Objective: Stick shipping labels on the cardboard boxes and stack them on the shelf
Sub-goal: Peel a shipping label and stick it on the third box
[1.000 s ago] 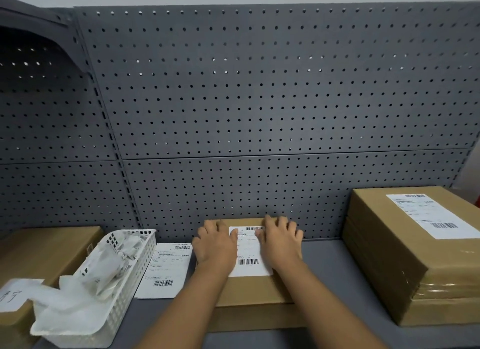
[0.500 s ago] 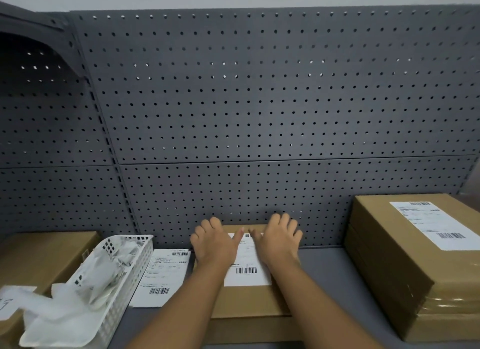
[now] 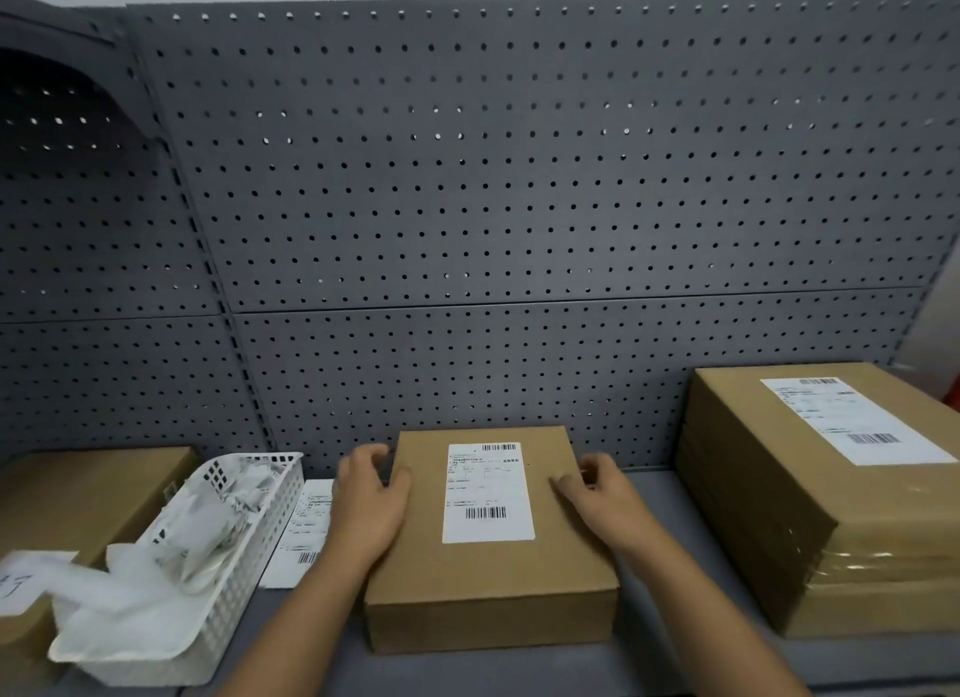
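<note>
A second ago both hands lay flat on the shipping label (image 3: 488,493), pressing it down. Now they have slid apart: the left hand (image 3: 370,504) cups the cardboard box (image 3: 488,556) at its left edge, the right hand (image 3: 602,494) at its right edge, and the label between them is uncovered.

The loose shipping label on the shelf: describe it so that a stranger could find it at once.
Start at the grey pegboard and drop to the shelf below it. Between the white basket and the middle cardboard box lies the loose shipping label, flat on the shelf. Unlike the other labels, it is stuck on no box.
</note>
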`<move>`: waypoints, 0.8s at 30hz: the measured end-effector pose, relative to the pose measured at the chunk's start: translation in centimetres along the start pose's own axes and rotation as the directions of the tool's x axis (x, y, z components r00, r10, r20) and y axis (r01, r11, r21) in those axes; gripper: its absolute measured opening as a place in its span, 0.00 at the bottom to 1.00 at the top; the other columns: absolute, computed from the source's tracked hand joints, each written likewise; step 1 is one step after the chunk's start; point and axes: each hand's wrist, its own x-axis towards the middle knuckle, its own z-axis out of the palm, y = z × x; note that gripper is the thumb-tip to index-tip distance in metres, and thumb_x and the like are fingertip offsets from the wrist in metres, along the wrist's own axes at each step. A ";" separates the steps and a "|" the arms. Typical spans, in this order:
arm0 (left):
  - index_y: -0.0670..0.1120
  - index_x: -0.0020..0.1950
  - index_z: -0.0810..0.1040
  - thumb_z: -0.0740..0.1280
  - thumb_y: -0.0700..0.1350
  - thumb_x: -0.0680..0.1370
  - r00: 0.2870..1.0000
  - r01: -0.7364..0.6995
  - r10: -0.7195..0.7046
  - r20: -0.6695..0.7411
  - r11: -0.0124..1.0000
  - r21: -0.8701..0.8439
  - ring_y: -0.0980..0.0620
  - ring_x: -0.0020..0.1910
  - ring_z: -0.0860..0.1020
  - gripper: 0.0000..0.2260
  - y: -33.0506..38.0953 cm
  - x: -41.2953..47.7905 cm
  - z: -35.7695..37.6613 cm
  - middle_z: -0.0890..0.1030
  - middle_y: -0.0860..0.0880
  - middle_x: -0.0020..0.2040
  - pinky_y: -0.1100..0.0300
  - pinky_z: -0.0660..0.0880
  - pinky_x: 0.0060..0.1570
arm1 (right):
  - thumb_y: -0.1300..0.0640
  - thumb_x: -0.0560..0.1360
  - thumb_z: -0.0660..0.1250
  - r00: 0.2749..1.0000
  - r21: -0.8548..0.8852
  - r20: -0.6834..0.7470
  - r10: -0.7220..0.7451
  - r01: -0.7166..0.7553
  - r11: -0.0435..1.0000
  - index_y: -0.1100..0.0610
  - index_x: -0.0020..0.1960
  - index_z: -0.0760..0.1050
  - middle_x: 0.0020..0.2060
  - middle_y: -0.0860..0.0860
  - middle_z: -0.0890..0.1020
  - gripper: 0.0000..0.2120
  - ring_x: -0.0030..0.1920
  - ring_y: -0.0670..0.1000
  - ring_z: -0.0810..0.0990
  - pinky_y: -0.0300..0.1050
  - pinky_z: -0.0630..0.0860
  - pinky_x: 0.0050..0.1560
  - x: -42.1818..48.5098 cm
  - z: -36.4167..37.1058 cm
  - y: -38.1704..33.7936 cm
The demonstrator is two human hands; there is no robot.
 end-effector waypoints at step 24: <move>0.54 0.68 0.77 0.66 0.51 0.83 0.917 0.295 -0.044 0.396 0.744 -0.599 0.48 0.60 0.83 0.14 7.9 -12.0 -3.3 0.86 0.51 0.60 0.46 0.76 0.65 | 0.55 0.82 0.64 0.963 0.356 -0.262 -0.068 0.162 0.920 0.45 0.53 0.86 0.52 0.43 0.88 0.12 0.56 0.46 0.83 0.44 0.74 0.56 -12.9 -6.5 -4.4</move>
